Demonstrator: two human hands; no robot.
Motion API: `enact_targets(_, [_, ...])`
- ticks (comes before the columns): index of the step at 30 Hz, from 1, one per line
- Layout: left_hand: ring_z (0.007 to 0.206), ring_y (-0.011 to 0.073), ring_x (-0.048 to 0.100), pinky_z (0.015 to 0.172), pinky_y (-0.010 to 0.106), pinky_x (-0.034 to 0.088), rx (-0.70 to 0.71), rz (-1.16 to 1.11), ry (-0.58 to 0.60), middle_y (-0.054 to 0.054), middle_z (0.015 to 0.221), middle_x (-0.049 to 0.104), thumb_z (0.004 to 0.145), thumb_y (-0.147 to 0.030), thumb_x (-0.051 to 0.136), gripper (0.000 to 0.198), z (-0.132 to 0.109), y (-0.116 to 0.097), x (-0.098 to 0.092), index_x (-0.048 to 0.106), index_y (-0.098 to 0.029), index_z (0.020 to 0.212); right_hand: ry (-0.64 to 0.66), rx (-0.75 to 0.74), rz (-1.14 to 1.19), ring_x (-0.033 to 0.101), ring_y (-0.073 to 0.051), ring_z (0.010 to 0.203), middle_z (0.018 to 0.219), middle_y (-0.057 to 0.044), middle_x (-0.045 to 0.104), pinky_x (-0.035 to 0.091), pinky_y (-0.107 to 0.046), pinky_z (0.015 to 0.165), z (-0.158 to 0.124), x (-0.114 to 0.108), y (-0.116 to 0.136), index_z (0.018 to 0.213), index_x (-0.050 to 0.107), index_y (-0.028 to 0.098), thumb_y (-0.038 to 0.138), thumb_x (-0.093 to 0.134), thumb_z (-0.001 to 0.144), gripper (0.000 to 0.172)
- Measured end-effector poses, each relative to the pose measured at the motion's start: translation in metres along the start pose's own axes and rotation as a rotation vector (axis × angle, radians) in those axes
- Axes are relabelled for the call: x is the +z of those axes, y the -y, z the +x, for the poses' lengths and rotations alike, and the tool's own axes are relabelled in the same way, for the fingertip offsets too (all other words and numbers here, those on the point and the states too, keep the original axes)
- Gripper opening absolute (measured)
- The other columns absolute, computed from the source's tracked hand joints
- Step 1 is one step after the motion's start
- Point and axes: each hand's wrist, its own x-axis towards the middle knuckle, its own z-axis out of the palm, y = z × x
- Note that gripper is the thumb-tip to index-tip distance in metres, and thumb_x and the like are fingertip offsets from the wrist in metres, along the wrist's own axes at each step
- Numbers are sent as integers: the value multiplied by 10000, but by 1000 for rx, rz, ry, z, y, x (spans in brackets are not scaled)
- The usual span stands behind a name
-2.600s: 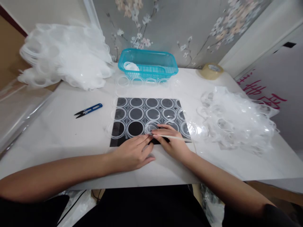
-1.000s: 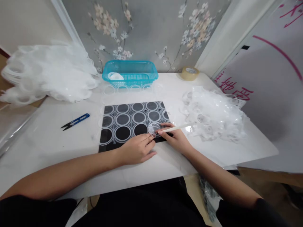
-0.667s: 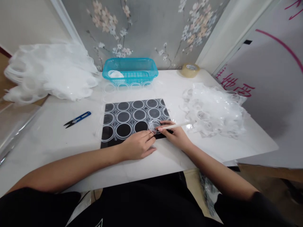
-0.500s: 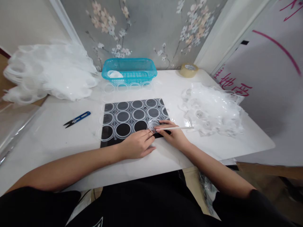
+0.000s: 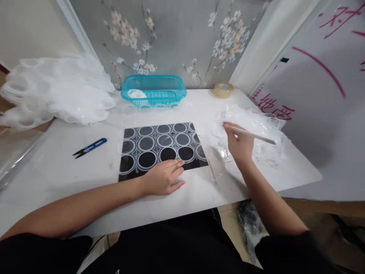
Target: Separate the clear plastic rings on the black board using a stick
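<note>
A black board (image 5: 159,146) lies on the white table, covered by a clear plastic sheet with rows of round rings. My left hand (image 5: 162,176) rests flat on the board's near edge, fingers stretched out beside one another. My right hand (image 5: 238,142) is raised off to the right, over a pile of crumpled clear plastic (image 5: 256,131). It grips a thin pale stick (image 5: 252,135) that points right. Whether it also holds a plastic piece is unclear.
A teal basket (image 5: 152,89) holding white rounds stands at the back. A big heap of white plastic sheets (image 5: 57,89) fills the back left. Blue snips (image 5: 89,147) lie left of the board. A tape roll (image 5: 223,90) sits back right. A white panel with red writing (image 5: 313,87) leans at right.
My right hand left the board's near right ring and swung up and right to the clear plastic pile, carrying the stick. My left hand stayed at the board's edge.
</note>
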Motion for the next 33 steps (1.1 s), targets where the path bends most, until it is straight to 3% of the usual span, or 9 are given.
enact_targets(4, [1118, 279, 592, 965, 387, 496, 76, 30, 6, 177, 1168, 639, 917, -338, 498, 313, 11, -2, 0, 616, -64, 1011, 318, 152, 142, 676, -275, 945, 958, -94, 740, 514, -422, 865, -36, -3, 0, 897, 733, 169, 414, 552, 851, 308])
enact_targets(9, [1148, 299, 576, 973, 386, 481, 200, 49, 101, 218, 1216, 605, 938, -443, 450, 454, 42, -8, 10, 600, -40, 1085, 452, 196, 271, 685, -263, 907, 951, -85, 739, 533, -399, 833, -58, 5, -1, 890, 737, 171, 454, 545, 860, 344])
enact_targets(13, [1084, 318, 613, 922, 387, 502, 191, 96, 82, 230, 1146, 633, 924, -431, 488, 437, 56, -7, 23, 609, -31, 1054, 461, 161, 275, 662, -251, 976, 972, -74, 730, 525, -383, 867, -54, 7, -4, 882, 740, 193, 455, 548, 860, 325])
enact_targets(17, [1091, 298, 610, 931, 379, 497, 173, 109, 53, 215, 1116, 650, 942, -415, 453, 425, 55, -3, 31, 608, -38, 1065, 452, 162, 259, 626, -256, 1060, 986, -73, 726, 503, -408, 920, -56, 8, -9, 902, 743, 217, 459, 577, 840, 300])
enact_targets(27, [1077, 279, 609, 933, 381, 505, 120, 15, 18, 193, 1111, 651, 933, -400, 464, 399, 54, -3, 31, 615, -47, 1041, 438, 197, 238, 615, -254, 1078, 1021, -86, 713, 493, -405, 935, -57, 8, -8, 912, 742, 200, 440, 572, 842, 302])
enact_targets(33, [1099, 264, 596, 942, 404, 504, 0, -47, -36, 168, 1141, 645, 901, -451, 513, 389, 50, -1, 34, 614, -99, 1033, 431, 219, 256, 609, -259, 1094, 999, -91, 721, 491, -406, 942, -56, 7, -7, 895, 746, 192, 450, 591, 825, 309])
